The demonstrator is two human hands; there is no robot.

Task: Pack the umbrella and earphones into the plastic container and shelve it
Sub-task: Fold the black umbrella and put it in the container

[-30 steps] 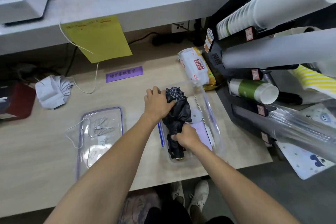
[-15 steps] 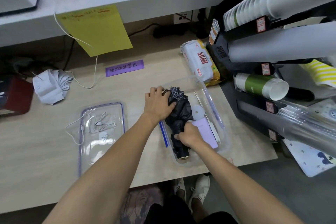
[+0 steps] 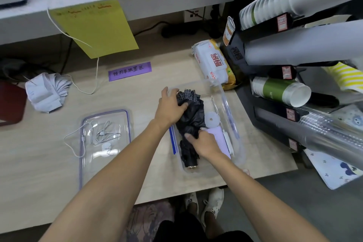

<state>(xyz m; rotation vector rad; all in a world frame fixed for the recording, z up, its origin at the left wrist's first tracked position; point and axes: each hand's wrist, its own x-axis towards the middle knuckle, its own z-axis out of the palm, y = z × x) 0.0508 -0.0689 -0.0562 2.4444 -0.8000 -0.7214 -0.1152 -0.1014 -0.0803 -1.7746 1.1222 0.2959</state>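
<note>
Folded black umbrella (image 3: 189,122) lies lengthwise inside the clear plastic container (image 3: 231,124) on the wooden counter (image 3: 39,163). Its checked canopy end points away from the person, its gold-tipped handle end toward the counter's near edge. Also in the container: a pale purple flat item (image 3: 219,135), a white disc (image 3: 211,119), a thin white bar along the right wall.

Left hand (image 3: 170,107): fingers curled down over the far, bunched part of the fabric, pressing it; thumb on the black cloth. Right hand (image 3: 203,142): closed on the umbrella's middle, fingertips tucked into the folds, wrist lying over the purple item. Both hands clamped on the umbrella.

Earphones (image 3: 104,133) not yet packed. They sit as a loose white tangle on the clear lid (image 3: 127,124), which lies flat well to the left of the container; one loop of cord spills past the lid's left edge onto the counter.

Judgement on the step in hand, seating the umbrella:
- Loose fabric at the far end looks proud of the rim; flatten it toward the container's left wall so the lid can close.
- Keep the handle end low and clear of the near wall.
- Avoid shoving the purple item or disc under the canopy; they could prop it up.
- Leave free floor space for the earphones; gather their cord before lifting, or the stray loop may snag the lid.
</note>
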